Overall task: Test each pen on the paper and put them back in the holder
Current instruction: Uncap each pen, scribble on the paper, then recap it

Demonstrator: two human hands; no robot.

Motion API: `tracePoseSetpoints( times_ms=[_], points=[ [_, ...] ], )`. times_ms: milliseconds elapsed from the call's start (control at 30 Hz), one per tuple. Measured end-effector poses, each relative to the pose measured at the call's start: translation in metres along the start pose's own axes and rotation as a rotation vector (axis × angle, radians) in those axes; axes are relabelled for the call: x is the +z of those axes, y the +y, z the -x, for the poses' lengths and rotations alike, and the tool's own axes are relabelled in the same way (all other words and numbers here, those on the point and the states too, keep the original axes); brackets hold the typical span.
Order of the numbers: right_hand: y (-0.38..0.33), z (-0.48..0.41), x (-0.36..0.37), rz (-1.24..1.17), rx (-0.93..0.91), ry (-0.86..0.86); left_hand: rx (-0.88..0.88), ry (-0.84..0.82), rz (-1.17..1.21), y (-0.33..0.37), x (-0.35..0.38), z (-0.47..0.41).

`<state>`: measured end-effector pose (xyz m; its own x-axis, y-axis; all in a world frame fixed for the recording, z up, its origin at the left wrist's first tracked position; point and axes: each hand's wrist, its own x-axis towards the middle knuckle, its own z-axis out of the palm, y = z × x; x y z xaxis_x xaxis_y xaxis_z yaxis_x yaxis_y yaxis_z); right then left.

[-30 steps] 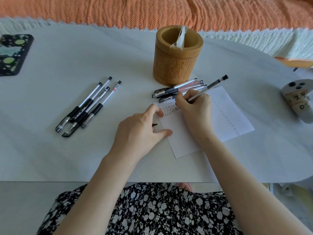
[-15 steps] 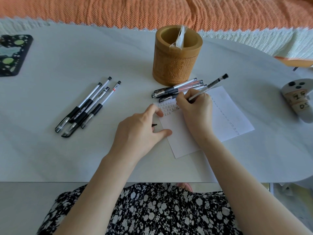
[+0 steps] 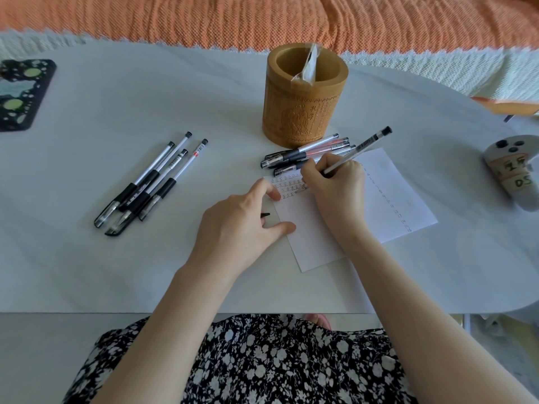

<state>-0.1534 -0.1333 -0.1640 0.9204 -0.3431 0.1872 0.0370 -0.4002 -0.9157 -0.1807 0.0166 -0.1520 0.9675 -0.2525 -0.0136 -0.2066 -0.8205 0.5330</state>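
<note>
Our right hand (image 3: 335,185) grips a pen (image 3: 356,151) in a writing hold. Its capless end slants toward the upper right of the frame, and its tip is hidden behind our fingers over the rows of marks on the paper (image 3: 382,205). Our left hand (image 3: 242,225) spreads thumb and forefinger wide and presses the paper's left edge. A small black stub (image 3: 265,214) pokes out from under the palm; we cannot tell whether the tucked fingers hold it.

The paper lies at the frame's centre on the white counter (image 3: 87,112). Just above it a cluster of pens (image 3: 300,153) rests at the foot of the wooden holder (image 3: 303,112), which contains a clear wrapper (image 3: 309,64). Four more pens (image 3: 151,182) lie left of centre, well apart from the paper.
</note>
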Motion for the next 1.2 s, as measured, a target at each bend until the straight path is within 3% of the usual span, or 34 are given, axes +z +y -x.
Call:
tracePoseSetpoints(
  times_ms=[1200],
  points=[
    [0.0009,0.0006,0.0014,-0.008,-0.006,-0.003,-0.025,-0.012,0.012,0.0011,-0.0004,-0.0009]
  ],
)
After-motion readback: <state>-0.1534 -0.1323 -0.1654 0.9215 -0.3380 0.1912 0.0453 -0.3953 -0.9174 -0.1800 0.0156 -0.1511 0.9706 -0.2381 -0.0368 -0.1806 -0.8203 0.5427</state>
